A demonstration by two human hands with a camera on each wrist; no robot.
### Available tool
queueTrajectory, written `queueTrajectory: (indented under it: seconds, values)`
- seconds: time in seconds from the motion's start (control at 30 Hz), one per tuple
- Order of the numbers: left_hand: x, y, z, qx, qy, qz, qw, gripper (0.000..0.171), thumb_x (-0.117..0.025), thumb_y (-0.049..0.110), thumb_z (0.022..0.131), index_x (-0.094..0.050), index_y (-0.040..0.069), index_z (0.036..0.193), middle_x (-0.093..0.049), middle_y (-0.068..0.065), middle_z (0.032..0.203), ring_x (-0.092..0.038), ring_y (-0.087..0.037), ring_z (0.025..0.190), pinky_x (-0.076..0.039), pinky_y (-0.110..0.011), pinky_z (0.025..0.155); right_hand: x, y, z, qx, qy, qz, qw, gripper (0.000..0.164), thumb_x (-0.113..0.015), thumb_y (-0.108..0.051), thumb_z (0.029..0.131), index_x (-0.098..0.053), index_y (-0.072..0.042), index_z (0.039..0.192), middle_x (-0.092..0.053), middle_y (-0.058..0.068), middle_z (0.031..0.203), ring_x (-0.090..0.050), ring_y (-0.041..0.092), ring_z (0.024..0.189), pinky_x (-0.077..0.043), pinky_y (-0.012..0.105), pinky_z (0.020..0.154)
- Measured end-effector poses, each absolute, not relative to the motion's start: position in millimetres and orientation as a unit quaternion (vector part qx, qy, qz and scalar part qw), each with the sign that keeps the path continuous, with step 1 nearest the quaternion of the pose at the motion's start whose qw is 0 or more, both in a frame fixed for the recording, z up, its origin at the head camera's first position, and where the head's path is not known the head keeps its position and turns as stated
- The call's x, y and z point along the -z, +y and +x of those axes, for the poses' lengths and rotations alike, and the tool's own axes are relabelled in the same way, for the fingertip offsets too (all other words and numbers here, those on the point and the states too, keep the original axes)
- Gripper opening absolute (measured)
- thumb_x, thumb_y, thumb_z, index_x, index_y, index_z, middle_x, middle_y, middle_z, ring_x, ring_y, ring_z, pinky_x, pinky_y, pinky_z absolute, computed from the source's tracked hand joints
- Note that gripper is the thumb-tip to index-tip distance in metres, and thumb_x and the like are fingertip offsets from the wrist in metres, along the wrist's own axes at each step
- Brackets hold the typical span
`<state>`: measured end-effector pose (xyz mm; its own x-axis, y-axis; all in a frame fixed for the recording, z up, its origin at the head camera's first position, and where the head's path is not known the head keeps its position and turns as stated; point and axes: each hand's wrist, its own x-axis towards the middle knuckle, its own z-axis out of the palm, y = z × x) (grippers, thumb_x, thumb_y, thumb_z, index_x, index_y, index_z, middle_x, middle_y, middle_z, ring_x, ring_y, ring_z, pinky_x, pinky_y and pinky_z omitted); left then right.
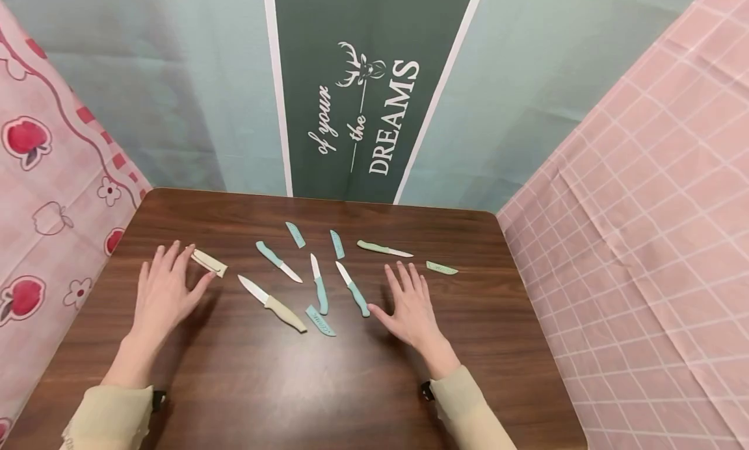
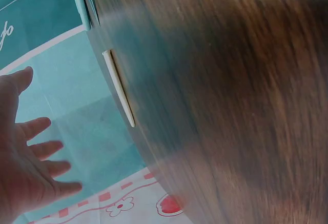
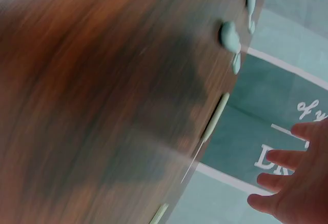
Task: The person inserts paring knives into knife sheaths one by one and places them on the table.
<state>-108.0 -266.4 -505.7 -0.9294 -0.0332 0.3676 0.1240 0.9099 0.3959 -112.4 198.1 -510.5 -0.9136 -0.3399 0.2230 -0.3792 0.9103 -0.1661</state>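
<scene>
My left hand [image 1: 166,295] hovers over the table's left side with fingers spread, holding nothing. Just beyond its fingertips lies a cream blade sheath [image 1: 209,263], which the left wrist view shows lying apart from the hand. Over the right of the middle, my right hand [image 1: 411,309] is also spread and holds nothing. Its thumb overlaps the handle end of a blue-handled knife [image 1: 358,298] in the head view. A green-handled knife [image 1: 374,247] lies past its fingertips, with a green sheath [image 1: 441,268] to the right. Between the hands lies a larger cream-handled knife [image 1: 285,314], blade bare.
Two more blue-handled knives, one farther left [image 1: 270,253] and one near the middle [image 1: 321,295], lie unsheathed. Blue sheaths lie at the back [image 1: 295,235], beside it [image 1: 337,244], and nearer the front [image 1: 320,321]. Fabric hangings stand around the brown wooden table [image 1: 281,398].
</scene>
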Motion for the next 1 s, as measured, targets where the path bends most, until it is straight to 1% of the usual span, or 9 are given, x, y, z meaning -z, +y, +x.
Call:
queueTrajectory:
  seconds: [0.1, 0.23, 0.3, 0.43, 0.53, 0.63, 0.77, 0.83, 1.0]
  values:
    - [506.3, -263.0, -109.3, 0.213, -0.956, -0.04, 0.197, 0.062, -0.072, 0.034, 0.084, -0.054, -0.003, 0.131, -0.053, -0.034, 0.132, -0.045, -0.054, 0.124, -0.035, -0.07, 0.099, 510.6, 185.8, -112.8, -0.101, -0.969, 0.2, 0.1, 0.088, -0.055, -0.066, 0.086, -0.036, -0.011, 0.152, -0.039, 0.022, 0.153, -0.031, 0.045, 0.143, -0.032, 0.064, 0.11]
    - [508.0, -258.6, -110.6, 0.211, -0.958, -0.05, 0.19, 0.052, -0.071, 0.028, 0.084, -0.058, -0.001, 0.126, -0.06, -0.032, 0.121, -0.055, -0.052, 0.11, -0.045, -0.068, 0.084, 510.9, 167.4, -113.5, -0.103, -0.962, 0.224, 0.116, 0.079, -0.062, -0.053, 0.087, -0.042, -0.006, 0.148, -0.045, 0.024, 0.146, -0.039, 0.045, 0.137, -0.037, 0.06, 0.107]
    - [508.3, -256.4, -112.1, 0.209, -0.959, -0.054, 0.183, 0.048, -0.071, 0.026, 0.084, -0.059, 0.001, 0.124, -0.062, -0.031, 0.118, -0.057, -0.051, 0.106, -0.045, -0.067, 0.08, 510.8, 158.1, -113.7, -0.104, -0.959, 0.234, 0.124, 0.072, -0.065, -0.046, 0.088, -0.046, -0.005, 0.145, -0.049, 0.023, 0.142, -0.043, 0.044, 0.134, -0.04, 0.058, 0.106]
    - [508.2, -253.5, -116.3, 0.205, -0.959, -0.072, 0.183, 0.042, -0.071, 0.022, 0.082, -0.063, 0.004, 0.118, -0.065, -0.027, 0.115, -0.059, -0.049, 0.102, -0.047, -0.065, 0.078, 510.9, 138.5, -112.0, -0.103, -0.955, 0.248, 0.127, 0.063, -0.067, -0.038, 0.088, -0.051, -0.005, 0.139, -0.054, 0.02, 0.137, -0.05, 0.039, 0.128, -0.044, 0.053, 0.104]
    - [510.9, -253.7, -119.7, 0.202, -0.958, -0.088, 0.181, 0.039, -0.071, 0.017, 0.079, -0.065, 0.003, 0.115, -0.066, -0.025, 0.113, -0.061, -0.048, 0.1, -0.048, -0.063, 0.077, 513.4, 122.0, -108.4, -0.096, -0.95, 0.265, 0.131, 0.06, -0.068, -0.036, 0.087, -0.054, -0.004, 0.136, -0.057, 0.018, 0.132, -0.053, 0.036, 0.122, -0.046, 0.051, 0.101]
    - [516.9, -254.8, -123.6, 0.204, -0.96, -0.099, 0.162, 0.038, -0.069, 0.013, 0.078, -0.065, 0.002, 0.114, -0.066, -0.023, 0.111, -0.061, -0.047, 0.1, -0.049, -0.063, 0.076, 516.9, 104.0, -102.5, -0.085, -0.945, 0.287, 0.134, 0.057, -0.069, -0.036, 0.085, -0.058, -0.005, 0.131, -0.06, 0.014, 0.126, -0.056, 0.034, 0.116, -0.05, 0.049, 0.095]
    - [526.7, -256.3, -129.3, 0.209, -0.961, -0.114, 0.144, 0.04, -0.068, 0.006, 0.076, -0.064, 0.001, 0.116, -0.065, -0.023, 0.113, -0.059, -0.047, 0.102, -0.048, -0.063, 0.078, 520.6, 80.1, -94.0, -0.068, -0.943, 0.304, 0.118, 0.051, -0.067, -0.037, 0.088, -0.06, -0.007, 0.128, -0.062, 0.012, 0.124, -0.056, 0.03, 0.113, -0.051, 0.045, 0.09]
    - [531.2, -257.1, -132.1, 0.21, -0.957, -0.128, 0.152, 0.042, -0.067, 0.001, 0.073, -0.065, 0.0, 0.115, -0.065, -0.024, 0.112, -0.059, -0.047, 0.102, -0.048, -0.063, 0.079, 522.5, 69.6, -91.0, -0.061, -0.943, 0.308, 0.108, 0.047, -0.066, -0.038, 0.089, -0.061, -0.01, 0.126, -0.062, 0.011, 0.124, -0.056, 0.028, 0.112, -0.051, 0.043, 0.087]
    - [539.2, -259.2, -136.8, 0.201, -0.945, -0.168, 0.196, 0.044, -0.064, -0.012, 0.066, -0.068, -0.002, 0.108, -0.067, -0.023, 0.106, -0.06, -0.046, 0.097, -0.049, -0.061, 0.073, 527.2, 47.4, -85.6, -0.056, -0.936, 0.33, 0.104, 0.038, -0.067, -0.04, 0.088, -0.063, -0.013, 0.115, -0.063, 0.007, 0.118, -0.057, 0.025, 0.105, -0.051, 0.039, 0.078]
